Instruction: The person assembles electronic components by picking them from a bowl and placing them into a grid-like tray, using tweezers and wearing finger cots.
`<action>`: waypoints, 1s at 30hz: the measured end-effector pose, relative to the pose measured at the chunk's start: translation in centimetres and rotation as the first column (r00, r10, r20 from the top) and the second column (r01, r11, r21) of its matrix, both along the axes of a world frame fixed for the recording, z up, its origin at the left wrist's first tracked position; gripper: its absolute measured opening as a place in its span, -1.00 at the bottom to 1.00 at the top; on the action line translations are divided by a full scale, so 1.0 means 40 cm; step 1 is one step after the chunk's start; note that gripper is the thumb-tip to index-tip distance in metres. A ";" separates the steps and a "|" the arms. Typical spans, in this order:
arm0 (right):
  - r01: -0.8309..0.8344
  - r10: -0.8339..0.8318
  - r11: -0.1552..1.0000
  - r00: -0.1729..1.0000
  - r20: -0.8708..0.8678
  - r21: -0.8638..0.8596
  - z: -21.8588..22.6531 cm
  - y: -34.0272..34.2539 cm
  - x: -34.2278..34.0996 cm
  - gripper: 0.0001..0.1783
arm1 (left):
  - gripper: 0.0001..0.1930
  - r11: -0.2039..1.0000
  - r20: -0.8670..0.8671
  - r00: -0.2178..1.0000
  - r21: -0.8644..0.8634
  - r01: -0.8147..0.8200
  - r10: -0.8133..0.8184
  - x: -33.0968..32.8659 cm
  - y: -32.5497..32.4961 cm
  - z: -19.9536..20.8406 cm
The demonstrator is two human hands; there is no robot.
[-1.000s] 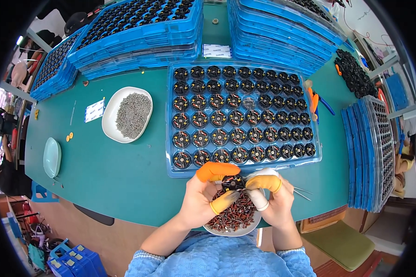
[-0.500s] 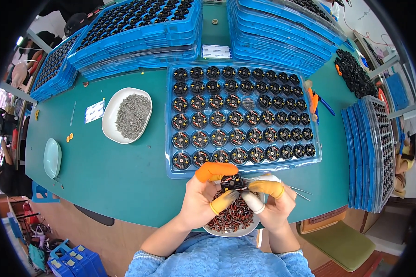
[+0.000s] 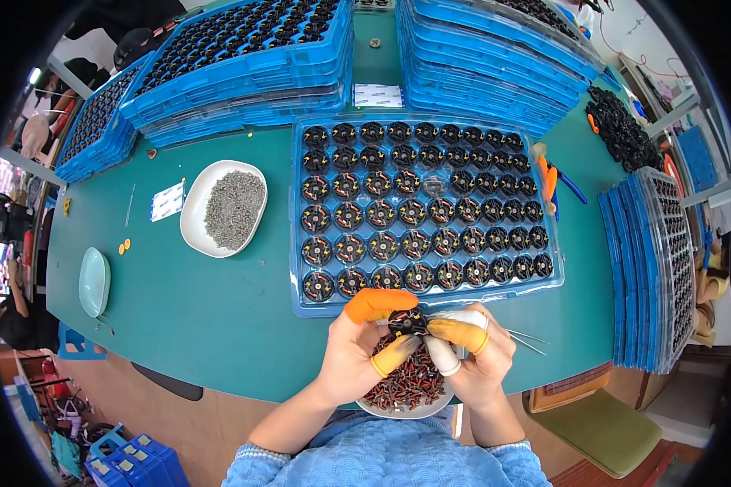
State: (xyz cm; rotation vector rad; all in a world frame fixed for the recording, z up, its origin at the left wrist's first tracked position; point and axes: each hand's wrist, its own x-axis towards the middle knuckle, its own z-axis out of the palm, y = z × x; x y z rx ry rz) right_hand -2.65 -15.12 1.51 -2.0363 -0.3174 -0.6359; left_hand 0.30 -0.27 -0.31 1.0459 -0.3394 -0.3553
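Observation:
My left hand (image 3: 351, 351), with an orange finger cot and a yellow one, pinches a round black plastic part (image 3: 407, 322) showing some reddish and yellow bits. At the part's right edge, my right hand (image 3: 472, 347) presses its white- and yellow-covered fingertips together; what lies between them is too small to make out. Both hands are above a white bowl (image 3: 407, 412) heaped with small red-brown cylindrical pieces (image 3: 402, 386). Thin metal prongs (image 3: 529, 338) stick out beyond my right hand; whether it holds them is hidden. Just ahead, a blue tray (image 3: 304, 305) carries rows of similar round parts (image 3: 381, 213).
A white dish (image 3: 193, 231) of small silvery pieces and a pale green dish (image 3: 94, 281) stand to the left. Stacked blue trays (image 3: 243, 85) line the back, with more trays (image 3: 625, 268) at right. Orange- and blue-handled tools (image 3: 554, 183) lie beside the tray.
My right fingers have shifted slightly left and closed in on the black part's edge. My left hand keeps its hold, with the part turned a little.

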 end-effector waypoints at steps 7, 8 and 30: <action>-0.043 0.039 0.998 0.996 0.076 0.044 -0.022 0.001 -0.010 -0.76 | -0.59 0.986 -0.052 0.991 -0.117 0.120 -0.126 0.009 0.010 0.003; -0.043 0.040 0.998 0.996 0.077 0.043 -0.021 0.000 -0.010 -0.76 | -0.59 0.978 -0.053 0.987 -0.153 0.140 -0.150 0.009 0.010 0.003; -0.152 0.325 0.797 0.924 -0.203 0.585 -0.013 -0.027 -0.021 -0.72 | -0.61 0.991 -0.078 0.989 -0.063 0.120 -0.124 0.006 0.008 0.016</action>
